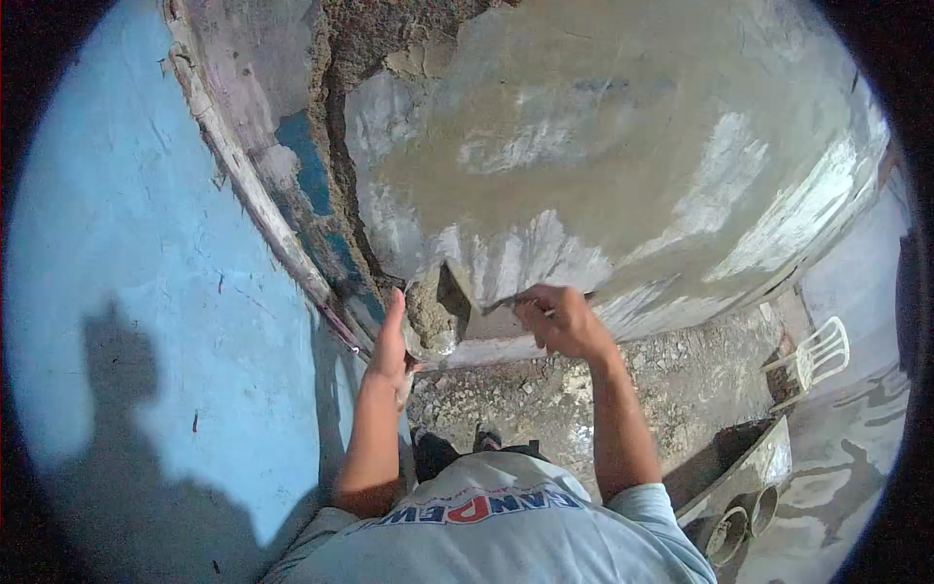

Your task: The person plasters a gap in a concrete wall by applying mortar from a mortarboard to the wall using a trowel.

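My right hand (564, 321) is closed round the handle of a trowel (469, 292), held just off the plastered wall (584, 175). Its blade points left and touches a heap of grey-brown mortar (426, 316). The mortar lies on a small pale holder (443, 348), whose shape is mostly covered. My left hand (391, 346) grips this holder at its left side, thumb pointing up and the other fingers partly hidden beneath. Wet grey-brown plaster covers much of the wall, with whitish streaks showing through near the trowel.
A blue wall (146, 224) stands close on my left, with a pale edge strip (263, 209) along it. Rubble covers the floor (681, 384). At the right are a white plastic chair (822, 352), a trough (749, 467) and two round buckets (725, 535).
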The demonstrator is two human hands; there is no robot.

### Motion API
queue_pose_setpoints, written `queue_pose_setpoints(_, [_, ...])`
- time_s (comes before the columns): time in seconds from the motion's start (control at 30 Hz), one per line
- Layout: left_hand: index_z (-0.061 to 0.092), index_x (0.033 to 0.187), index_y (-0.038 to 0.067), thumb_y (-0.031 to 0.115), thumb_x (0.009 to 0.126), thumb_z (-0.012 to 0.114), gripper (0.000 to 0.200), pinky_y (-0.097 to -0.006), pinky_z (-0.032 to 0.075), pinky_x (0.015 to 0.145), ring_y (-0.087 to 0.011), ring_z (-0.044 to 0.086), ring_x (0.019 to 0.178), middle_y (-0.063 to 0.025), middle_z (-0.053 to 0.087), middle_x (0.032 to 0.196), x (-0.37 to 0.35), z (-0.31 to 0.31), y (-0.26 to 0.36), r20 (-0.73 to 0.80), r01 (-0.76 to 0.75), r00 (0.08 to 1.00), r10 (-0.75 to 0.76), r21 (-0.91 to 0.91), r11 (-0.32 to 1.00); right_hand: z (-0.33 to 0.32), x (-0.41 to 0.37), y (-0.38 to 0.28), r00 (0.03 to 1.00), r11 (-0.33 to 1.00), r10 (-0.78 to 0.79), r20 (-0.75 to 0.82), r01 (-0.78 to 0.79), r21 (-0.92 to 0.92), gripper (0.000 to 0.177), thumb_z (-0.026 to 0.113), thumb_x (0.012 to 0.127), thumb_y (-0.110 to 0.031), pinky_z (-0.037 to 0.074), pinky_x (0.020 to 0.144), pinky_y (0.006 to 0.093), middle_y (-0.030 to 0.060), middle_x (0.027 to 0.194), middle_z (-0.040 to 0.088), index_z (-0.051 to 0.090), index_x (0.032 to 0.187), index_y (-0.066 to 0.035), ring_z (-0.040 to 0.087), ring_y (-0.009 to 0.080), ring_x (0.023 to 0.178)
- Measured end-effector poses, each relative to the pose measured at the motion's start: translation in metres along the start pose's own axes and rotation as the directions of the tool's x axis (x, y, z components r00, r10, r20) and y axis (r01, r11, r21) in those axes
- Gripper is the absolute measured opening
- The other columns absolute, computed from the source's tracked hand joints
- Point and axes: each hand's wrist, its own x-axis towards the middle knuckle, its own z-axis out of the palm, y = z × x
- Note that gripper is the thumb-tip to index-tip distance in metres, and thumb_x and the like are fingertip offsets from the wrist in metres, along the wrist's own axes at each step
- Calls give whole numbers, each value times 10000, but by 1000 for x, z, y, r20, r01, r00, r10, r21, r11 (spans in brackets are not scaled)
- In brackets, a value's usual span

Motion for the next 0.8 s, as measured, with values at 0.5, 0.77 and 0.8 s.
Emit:
queue_pose_setpoints(0.5, [624, 1252, 170, 558, 934, 660, 503, -331, 404, 519, -137, 627, 768, 13, 686, 1009, 16, -10, -32, -273, -100, 959, 76, -73, 992, 49, -23, 52, 996, 978, -20, 87, 2, 210, 355, 513, 1084, -308, 491, 546, 296, 41, 802, 677, 660, 1109, 14, 598, 114, 628])
queue_pose_setpoints(0.77, [459, 1492, 112, 645, 843, 728, 882, -479, 494, 852, -271, 474, 1318, -110, 458, 1510, 10, -7, -37, -306, 61, 952, -5, 172, 983, 103, -23, 69, 974, 858, 179, 137, -223, 463, 349, 492, 1104, -307, 384, 478, 289, 10, 687, 563, 625, 938, -30, 466, 100, 508])
queue_pose_setpoints(0.8, [462, 1487, 93, 642, 842, 732, 889, -473, 500, 844, -273, 477, 1314, -124, 466, 1499, 10, -4, -37, -295, 57, 955, -5, 168, 984, 104, -23, 69, 971, 829, 175, 160, -233, 508, 359, 484, 1107, -314, 381, 477, 288, -1, 671, 537, 604, 904, -44, 458, 98, 510])
